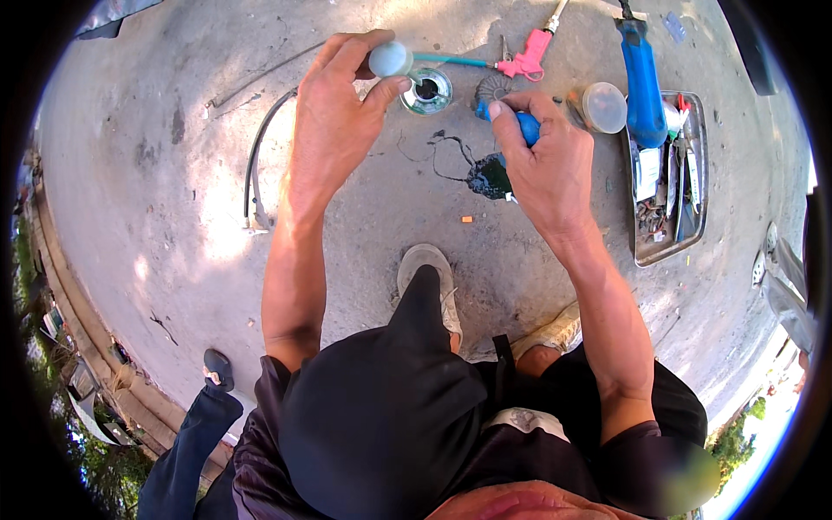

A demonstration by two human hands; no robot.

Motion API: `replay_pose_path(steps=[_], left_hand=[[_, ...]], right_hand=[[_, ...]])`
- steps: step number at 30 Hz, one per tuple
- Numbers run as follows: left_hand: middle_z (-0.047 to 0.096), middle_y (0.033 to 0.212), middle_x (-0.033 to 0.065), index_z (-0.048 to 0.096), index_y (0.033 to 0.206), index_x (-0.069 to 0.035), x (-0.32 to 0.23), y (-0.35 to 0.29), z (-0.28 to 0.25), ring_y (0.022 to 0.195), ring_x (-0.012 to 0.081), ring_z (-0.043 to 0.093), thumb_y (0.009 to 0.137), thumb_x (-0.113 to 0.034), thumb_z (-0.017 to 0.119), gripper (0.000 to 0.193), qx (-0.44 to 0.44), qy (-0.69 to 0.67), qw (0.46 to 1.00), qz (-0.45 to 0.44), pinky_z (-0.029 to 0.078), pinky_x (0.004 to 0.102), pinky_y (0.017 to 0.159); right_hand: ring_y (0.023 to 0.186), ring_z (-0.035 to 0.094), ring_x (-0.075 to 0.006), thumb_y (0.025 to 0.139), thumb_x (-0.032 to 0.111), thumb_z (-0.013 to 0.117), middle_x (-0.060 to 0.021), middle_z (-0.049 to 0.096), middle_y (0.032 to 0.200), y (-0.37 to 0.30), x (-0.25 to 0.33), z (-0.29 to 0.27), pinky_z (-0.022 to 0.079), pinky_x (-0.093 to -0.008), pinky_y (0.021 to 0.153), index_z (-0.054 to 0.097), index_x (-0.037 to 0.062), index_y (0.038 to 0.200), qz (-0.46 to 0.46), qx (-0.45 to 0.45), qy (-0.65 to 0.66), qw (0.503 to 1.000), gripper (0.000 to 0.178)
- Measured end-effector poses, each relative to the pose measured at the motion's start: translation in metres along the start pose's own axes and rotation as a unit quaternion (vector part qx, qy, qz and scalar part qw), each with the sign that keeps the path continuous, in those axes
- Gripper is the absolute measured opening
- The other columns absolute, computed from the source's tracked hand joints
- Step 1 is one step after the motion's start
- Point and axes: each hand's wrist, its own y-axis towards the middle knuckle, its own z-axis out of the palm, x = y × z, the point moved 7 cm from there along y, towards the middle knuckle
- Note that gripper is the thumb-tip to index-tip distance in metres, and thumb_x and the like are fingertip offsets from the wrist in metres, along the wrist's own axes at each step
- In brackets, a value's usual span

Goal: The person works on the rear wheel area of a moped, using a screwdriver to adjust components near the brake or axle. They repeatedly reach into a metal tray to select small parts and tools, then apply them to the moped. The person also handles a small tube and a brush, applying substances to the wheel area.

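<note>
My left hand (338, 108) pinches a small pale grey-blue round cap (390, 59) between thumb and fingers, just left of an open round metal tin (428, 91) on the concrete ground. My right hand (542, 165) is closed around a blue round-ended handle (527, 126); the rest of that object is hidden by my fingers. A small black piece (488, 176) lies under my right hand beside dark wet stains. A grey ridged disc (492, 87) lies just above my right thumb.
A metal tray (643, 251) of small tools sits at the right, with a large blue tool (643, 82) over it. Also there: a clear lidded jar (601, 107), a pink blow gun (527, 59) on a teal hose, a curved black hose (253, 165). My shoes (426, 264) stand below; another person's leg (195, 425) lower left.
</note>
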Motion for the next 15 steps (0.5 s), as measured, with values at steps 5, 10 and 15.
replay_pose_path(steps=[5,10,15], left_hand=[[0.068,0.123,0.0095,0.068,0.131,-0.006,-0.006,0.001,-0.001,0.107,0.0242,0.071,0.086,-0.006,0.079,0.046,0.006,0.031,0.999,0.011,0.057,0.0363,0.093],[0.068,0.123,0.0101,0.069,0.128,-0.005,-0.010,0.001,0.001,0.107,0.0250,0.070,0.085,-0.005,0.080,0.045,0.001,0.050,0.998,0.032,0.057,0.0361,0.093],[0.068,0.121,0.0107,0.069,0.127,-0.004,-0.011,0.000,0.005,0.107,0.0249,0.070,0.083,-0.002,0.080,0.045,0.008,0.046,0.998,0.034,0.058,0.0355,0.092]], right_hand=[[0.056,0.066,-0.0296,0.092,0.022,0.074,-0.0082,0.069,0.071,-0.010,0.018,0.004,0.050,-0.0401,0.050,0.066,0.0085,0.095,-0.138,-0.031,-0.078,0.987,0.016],[0.058,0.066,-0.0293,0.089,0.019,0.076,-0.0053,0.068,0.076,-0.015,0.035,0.006,0.049,-0.0399,0.048,0.063,0.0096,0.095,-0.199,-0.031,-0.109,0.973,0.018],[0.057,0.066,-0.0285,0.087,0.015,0.077,-0.0060,0.068,0.076,-0.019,0.033,0.002,0.049,-0.0390,0.047,0.063,0.0090,0.095,-0.212,-0.050,-0.084,0.972,0.017]])
